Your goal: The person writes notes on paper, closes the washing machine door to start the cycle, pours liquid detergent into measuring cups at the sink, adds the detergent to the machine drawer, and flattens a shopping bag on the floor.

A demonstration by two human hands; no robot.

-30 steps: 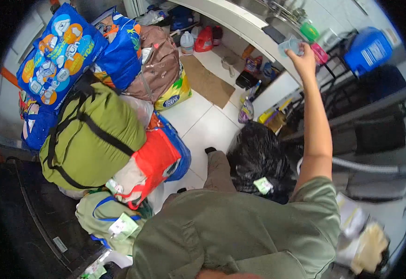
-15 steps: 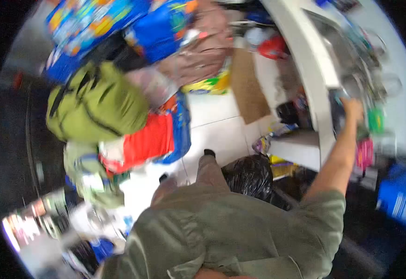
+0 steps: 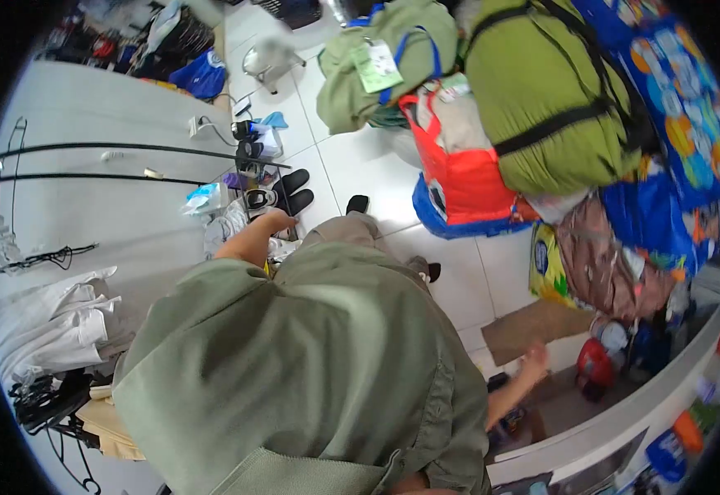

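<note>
My left hand (image 3: 274,220) hangs at my left side, near a pair of black slippers (image 3: 295,191) on the floor by the wall rack. Its fingers are mostly hidden, and whether it grips anything is unclear. On the other side my right hand (image 3: 531,363) is held out, somewhat blurred, with fingers loosely apart and nothing visible in it. From this view it overlaps the edge of a brown cardboard piece (image 3: 512,334). A red item (image 3: 594,363) lies to the right of that hand, beside a white counter edge (image 3: 624,412).
A green strapped bag (image 3: 533,107), a red bag (image 3: 463,194), a grey-green bag (image 3: 343,91) and blue patterned bags (image 3: 686,115) are piled on the tiled floor (image 3: 351,157). A metal stool (image 3: 271,62) stands behind. Black rack bars (image 3: 120,148) and white clothes (image 3: 54,322) are at left.
My body and view have turned, bringing the bags to the right side and the rack into view. My right hand has left the items on the counter. My left hand now shows.
</note>
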